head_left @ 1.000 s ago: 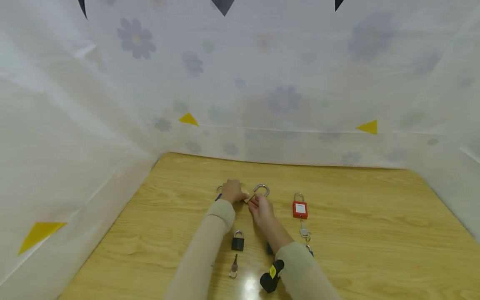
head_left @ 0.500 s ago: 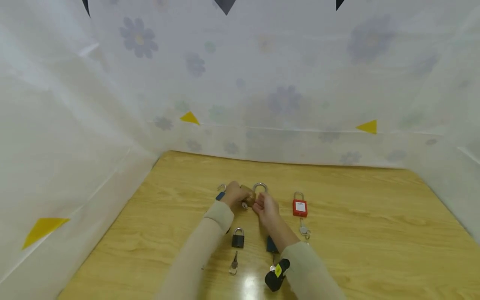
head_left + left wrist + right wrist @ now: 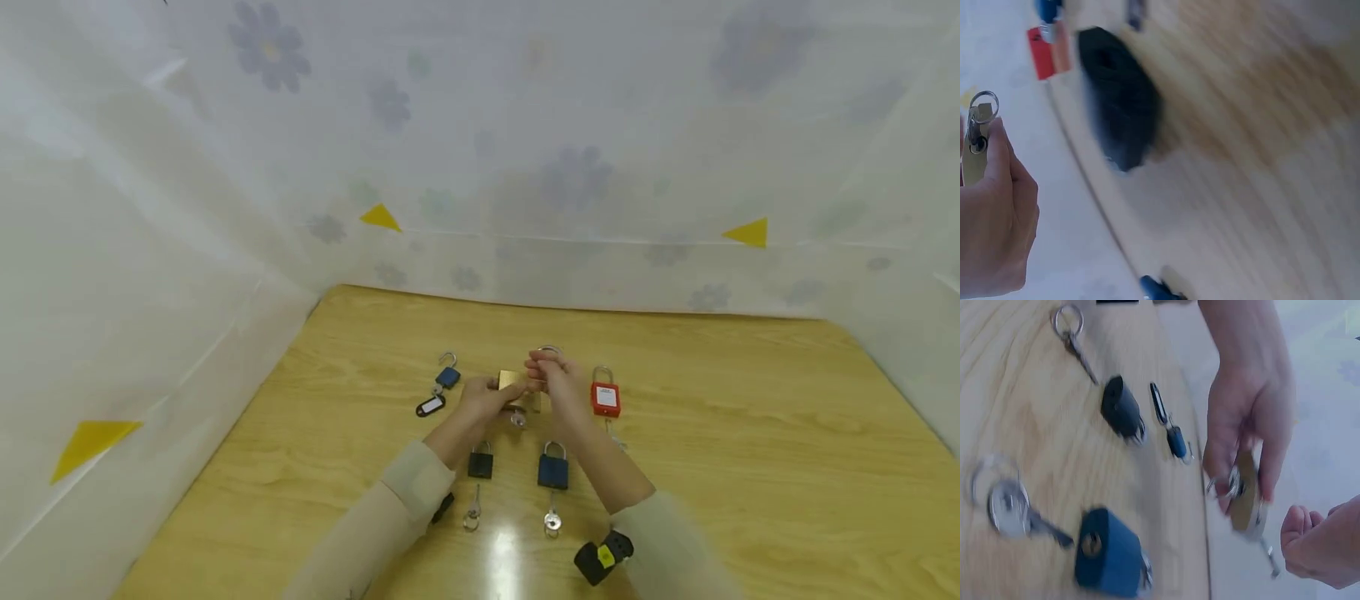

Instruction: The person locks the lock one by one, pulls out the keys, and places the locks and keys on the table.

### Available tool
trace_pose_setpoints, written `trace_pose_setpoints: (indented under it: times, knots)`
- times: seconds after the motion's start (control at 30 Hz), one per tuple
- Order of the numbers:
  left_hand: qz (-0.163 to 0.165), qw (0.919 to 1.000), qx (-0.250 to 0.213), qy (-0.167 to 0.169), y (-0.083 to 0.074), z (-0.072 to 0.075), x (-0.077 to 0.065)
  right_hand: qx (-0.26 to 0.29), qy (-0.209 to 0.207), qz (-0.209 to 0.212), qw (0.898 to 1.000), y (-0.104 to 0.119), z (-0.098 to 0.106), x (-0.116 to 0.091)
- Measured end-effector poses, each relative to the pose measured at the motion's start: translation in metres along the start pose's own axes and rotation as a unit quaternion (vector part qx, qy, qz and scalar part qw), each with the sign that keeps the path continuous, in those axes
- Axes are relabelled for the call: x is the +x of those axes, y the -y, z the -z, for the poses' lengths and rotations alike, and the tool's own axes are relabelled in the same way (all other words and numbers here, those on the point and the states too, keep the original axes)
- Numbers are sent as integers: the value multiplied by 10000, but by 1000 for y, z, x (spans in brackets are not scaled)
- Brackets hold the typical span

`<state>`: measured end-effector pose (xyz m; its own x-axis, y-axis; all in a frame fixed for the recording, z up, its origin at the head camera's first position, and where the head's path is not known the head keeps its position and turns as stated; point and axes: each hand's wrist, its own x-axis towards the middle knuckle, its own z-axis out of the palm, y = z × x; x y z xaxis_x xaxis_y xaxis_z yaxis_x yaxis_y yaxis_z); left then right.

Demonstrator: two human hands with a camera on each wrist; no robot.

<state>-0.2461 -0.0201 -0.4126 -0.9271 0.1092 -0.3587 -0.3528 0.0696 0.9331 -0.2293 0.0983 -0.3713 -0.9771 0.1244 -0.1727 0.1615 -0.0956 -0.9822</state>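
Observation:
My left hand grips a thick brass padlock by its body, held above the table. A key with a ring sits in the lock's underside, also seen in the right wrist view as a key ring. Beside the lock is my right hand, fingers bent loosely near the steel shackle. In the right wrist view a gap shows between those fingers and the padlock, whose shackle end sticks out. Whether the fingertips touch the shackle is partly hidden.
Around the hands lie a small open blue padlock with a black tag, a black padlock with its key, a larger blue padlock with its key, and a red padlock.
The left hand has lifted the brass padlock and brought it rightward and nearer, uncovering the small blue padlock and tag. The right hand has shifted right, its fingers still near the shackle.

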Motion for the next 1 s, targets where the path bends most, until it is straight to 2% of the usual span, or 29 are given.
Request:
trace_pose_setpoints:
  times: [0.1, 0.2, 0.27, 0.37, 0.57, 0.83, 1.0]
  knots:
    - [-6, 9980, -562, 296, -6, -2, -15, -825, -261, 186, 9961, 7, 14, -6]
    - [-108, 9929, -973, 670, -8, -4, -31, -1451, -206, 352, 9886, 13, 24, -13]
    - [-197, 9899, -1126, 838, -8, -6, -41, -1601, -97, 468, 9859, 17, 28, -17]
    - [-319, 9871, -1319, 850, -6, -8, -52, -1724, -6, 564, 9834, 24, 30, -22]
    - [-467, 9851, -1461, 782, -4, -11, -66, -2158, 40, 521, 9750, 32, 34, -25]
    - [-549, 9844, -1294, 1060, -4, -15, -80, -2319, 392, -17, 9719, 28, 37, -24]
    - [-655, 9847, -1192, 1085, -2, -18, -91, -2655, 416, 2, 9632, 27, 38, -23]
